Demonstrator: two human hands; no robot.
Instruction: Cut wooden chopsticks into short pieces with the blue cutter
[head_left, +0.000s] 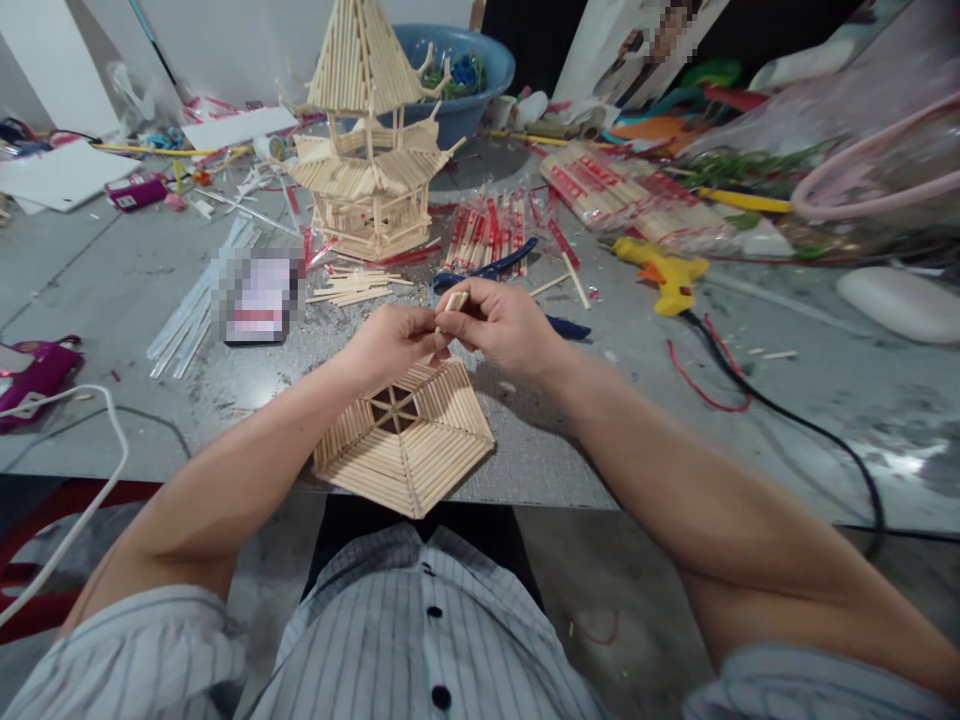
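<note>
My right hand (502, 325) pinches a small bundle of short wooden sticks (456, 300) above the table. Against it, my left hand (394, 340) has its fingertips closed at the lower end of the bundle; its exact hold is partly hidden. Below both hands, a six-sided panel of glued wooden sticks (442, 440) lies at the table's front edge, with a spoked opening in its middle. Blue-handled pliers (495, 268) lie just behind my right hand. Loose short sticks (356, 288) are scattered behind my left hand.
A stick-built pagoda (371, 160) stands at the back, before a blue basin (480, 85). Wrapped chopsticks (487, 230) lie beside it. At the right is a yellow glue gun (667, 275) with a black cord. Clear glue sticks (202, 290) and a phone (259, 300) lie left.
</note>
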